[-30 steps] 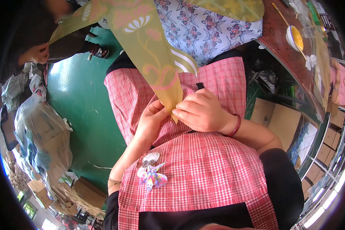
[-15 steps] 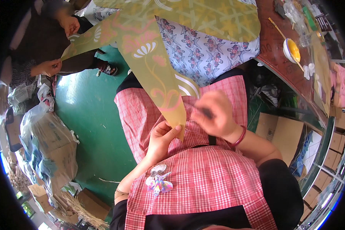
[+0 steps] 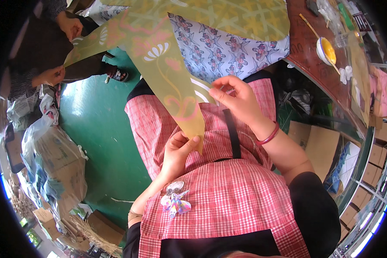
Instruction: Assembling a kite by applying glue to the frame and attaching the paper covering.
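A thin olive-yellow sheet (image 3: 165,79) with pink flowers and white petal shapes hangs down toward my lap and narrows to a pointed end. My left hand (image 3: 179,152) is closed on that end, its thumb on top near the tip. Higher up, my right hand (image 3: 241,103) pinches the sheet's right edge beside the white curved stripes between thumb and fingers. Under and beyond the sheet lies a pale fabric (image 3: 219,53) printed with blue-grey star-like figures. At the upper left, another person's hands (image 3: 51,76) are at the sheet's left-hand point.
A reddish-brown table (image 3: 307,64) stands at the right, bearing a white bowl (image 3: 326,51) of yellow contents with a stick across it. Plastic-wrapped cardboard (image 3: 56,150) stands left on the green floor (image 3: 99,172). An open carton (image 3: 318,146) sits at the lower right.
My right hand, blurred near the sheet's lower end before, has moved up to the striped edge. My left hand keeps its hold on the tip.
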Tool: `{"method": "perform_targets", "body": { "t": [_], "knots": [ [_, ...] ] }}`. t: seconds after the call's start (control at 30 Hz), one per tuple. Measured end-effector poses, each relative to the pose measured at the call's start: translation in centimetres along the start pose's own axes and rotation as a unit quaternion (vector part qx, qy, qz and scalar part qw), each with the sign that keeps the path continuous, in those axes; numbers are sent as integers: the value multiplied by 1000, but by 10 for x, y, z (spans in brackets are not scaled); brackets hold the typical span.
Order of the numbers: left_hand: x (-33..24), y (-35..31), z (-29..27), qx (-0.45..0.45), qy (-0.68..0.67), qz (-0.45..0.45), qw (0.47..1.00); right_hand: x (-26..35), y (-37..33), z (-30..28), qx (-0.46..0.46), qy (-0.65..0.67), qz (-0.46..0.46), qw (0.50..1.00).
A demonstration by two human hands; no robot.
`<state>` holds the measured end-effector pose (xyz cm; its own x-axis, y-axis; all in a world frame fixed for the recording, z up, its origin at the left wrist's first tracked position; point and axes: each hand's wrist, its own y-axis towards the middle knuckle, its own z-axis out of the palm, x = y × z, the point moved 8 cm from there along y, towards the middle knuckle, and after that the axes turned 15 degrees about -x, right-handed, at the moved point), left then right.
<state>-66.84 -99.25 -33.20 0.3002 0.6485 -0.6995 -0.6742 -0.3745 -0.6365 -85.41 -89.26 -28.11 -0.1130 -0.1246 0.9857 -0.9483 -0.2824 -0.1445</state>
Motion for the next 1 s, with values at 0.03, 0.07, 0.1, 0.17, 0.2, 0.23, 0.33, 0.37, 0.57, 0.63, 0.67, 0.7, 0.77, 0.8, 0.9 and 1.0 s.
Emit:
{"method": "perform_targets", "body": {
  "t": [0.03,0.07,0.1,0.17,0.2,0.23,0.33,0.37,0.57,0.63,0.67,0.7,0.77,0.8,0.9,1.0],
  "knots": [
    [1,-1,2,1,1,-3,1000,0,1,4,21,-17,5,1000],
    [-1,-2,3,-9,-2,0,1000,-1,2,7,42,-33,10,999],
    [-3,-2,3,-19,-5,4,1000,-3,4,6,40,-33,12,999],
    [0,0,0,-8,1,3,1000,23,3,4,12,-122,-211,970],
    [2,0,-1,1,5,2,1000,25,3,4,13,-122,-209,970],
    [2,-1,0,0,4,1,1000,24,4,4,10,-99,-171,980],
    [-1,-1,1,-20,-3,10,1000,20,7,4,18,-67,-131,989],
    [-2,-1,1,-23,-2,8,1000,19,7,5,28,-59,-130,989],
    [-3,-2,0,-27,6,4,1000,-9,5,5,97,22,55,993],
    [0,-2,0,-23,8,-2,1000,-14,3,2,113,26,126,985],
    [0,-2,-1,-27,5,0,1000,-21,-1,2,129,32,192,972],
    [-2,-2,-1,-31,4,4,999,-22,-2,1,127,31,192,973],
    [-1,-3,-1,-34,6,-2,999,-23,-5,0,144,6,171,975],
    [-1,-3,-1,-30,6,1,1000,-25,-7,-1,144,6,171,975],
    [0,-3,-3,-24,5,2,1000,-32,-11,-3,120,37,201,971],
    [-1,-4,-3,-26,4,1,1000,-40,-14,-3,94,68,225,967]
  ]
}}
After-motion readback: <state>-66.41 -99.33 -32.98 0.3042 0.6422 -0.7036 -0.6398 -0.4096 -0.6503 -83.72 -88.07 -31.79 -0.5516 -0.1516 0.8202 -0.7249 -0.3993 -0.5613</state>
